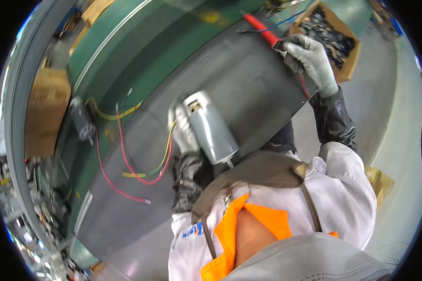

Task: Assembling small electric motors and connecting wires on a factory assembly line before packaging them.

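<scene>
My gloved left hand (184, 129) is closed round the left side of a grey cylindrical motor (213, 129) over the dark bench mat. The motor tilts, with its shaft toward me and a cut-out showing copper-coloured parts at the far end. Red and yellow-green wires (147, 179) trail from beside this hand to the left. My gloved right hand (309, 58) grips a long red-handled tool (262, 30) with a dark end, out at the far right. Its exact kind is unclear. The tool is apart from the motor.
A cardboard box (354, 58) full of small dark parts stands beside my right hand. To the left, a second motor (82, 119) with wires lies on the green surface (126, 61), near a larger cardboard box (47, 112). A grey metal post (18, 117) rises at far left.
</scene>
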